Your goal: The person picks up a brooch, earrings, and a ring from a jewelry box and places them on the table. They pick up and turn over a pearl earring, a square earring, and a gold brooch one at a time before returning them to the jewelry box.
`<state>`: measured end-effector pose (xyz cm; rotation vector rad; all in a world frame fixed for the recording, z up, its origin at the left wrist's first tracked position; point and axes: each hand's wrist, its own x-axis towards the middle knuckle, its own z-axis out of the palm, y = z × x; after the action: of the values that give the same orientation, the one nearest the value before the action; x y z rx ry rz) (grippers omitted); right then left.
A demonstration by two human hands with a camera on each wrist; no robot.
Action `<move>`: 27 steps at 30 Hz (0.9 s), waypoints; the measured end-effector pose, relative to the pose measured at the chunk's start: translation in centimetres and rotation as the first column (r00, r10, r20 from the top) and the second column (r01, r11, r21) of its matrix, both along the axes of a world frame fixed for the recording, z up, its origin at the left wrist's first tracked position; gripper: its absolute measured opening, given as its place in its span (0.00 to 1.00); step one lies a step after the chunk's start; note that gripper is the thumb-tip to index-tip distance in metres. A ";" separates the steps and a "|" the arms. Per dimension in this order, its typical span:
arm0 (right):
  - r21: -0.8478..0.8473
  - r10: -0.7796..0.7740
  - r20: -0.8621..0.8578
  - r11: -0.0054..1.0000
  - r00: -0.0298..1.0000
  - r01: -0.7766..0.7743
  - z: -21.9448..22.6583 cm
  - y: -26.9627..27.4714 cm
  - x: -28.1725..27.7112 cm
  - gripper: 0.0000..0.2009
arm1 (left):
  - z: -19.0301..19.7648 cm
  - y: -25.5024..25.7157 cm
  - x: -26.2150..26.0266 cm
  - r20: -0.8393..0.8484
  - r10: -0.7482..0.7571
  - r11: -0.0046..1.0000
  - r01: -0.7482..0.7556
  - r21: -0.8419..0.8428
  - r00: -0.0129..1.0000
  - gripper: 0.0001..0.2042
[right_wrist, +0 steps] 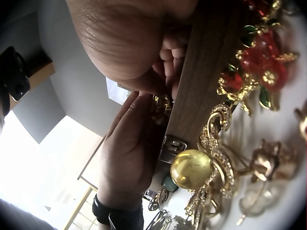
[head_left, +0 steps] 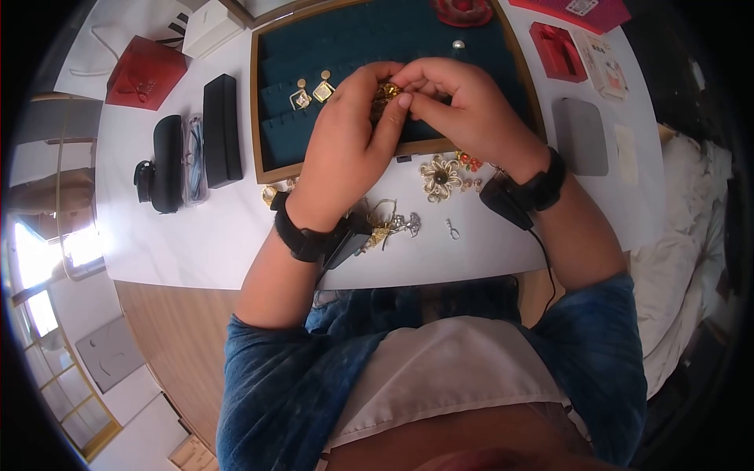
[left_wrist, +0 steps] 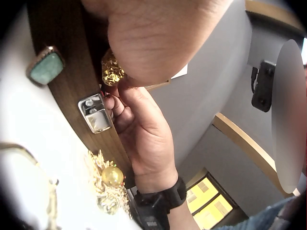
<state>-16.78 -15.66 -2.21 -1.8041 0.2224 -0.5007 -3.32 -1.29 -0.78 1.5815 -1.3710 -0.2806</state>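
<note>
Both hands meet over the front part of a wooden-framed tray (head_left: 256,118) with a dark green lining. Between them is a gold, shiny piece (head_left: 386,93), also in the left wrist view as a crinkled gold surface (left_wrist: 113,72). My left hand (head_left: 345,141) pinches it with thumb and fingers; my right hand (head_left: 471,106) holds its other side, thumb and forefinger touching it. Palms hide much of the piece. Two gold square drop earrings (head_left: 323,88) lie in the tray, left of my left hand. A pearl-like ring (head_left: 459,45) sits farther back.
In front of the tray lie a gold flower brooch (head_left: 441,177), red-beaded jewelry (head_left: 469,162), a tangled gold and silver cluster (head_left: 382,230) and a small silver piece (head_left: 452,228). Black cases (head_left: 222,129) and a red bag (head_left: 145,72) stand left; a red box (head_left: 557,52) and grey pad (head_left: 580,136) lie right.
</note>
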 end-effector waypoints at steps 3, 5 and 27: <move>-0.005 0.000 0.001 1.000 1.000 0.000 -0.1 0.0 0.0 0.11 | 0.0 0.0 0.0 0.003 0.000 1.000 0.000 0.001 1.000 0.14; -0.019 0.000 -0.001 1.000 1.000 0.000 -0.1 0.0 0.0 0.11 | 0.1 0.0 0.0 -0.006 -0.002 1.000 0.002 0.011 1.000 0.14; -0.018 -0.004 0.006 1.000 1.000 0.005 0.0 0.0 0.0 0.11 | 0.0 0.1 0.0 0.000 0.013 1.000 -0.013 0.011 1.000 0.15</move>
<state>-16.74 -15.65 -2.17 -1.8198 0.2184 -0.5129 -3.35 -1.23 -0.77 1.5993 -1.3604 -0.2812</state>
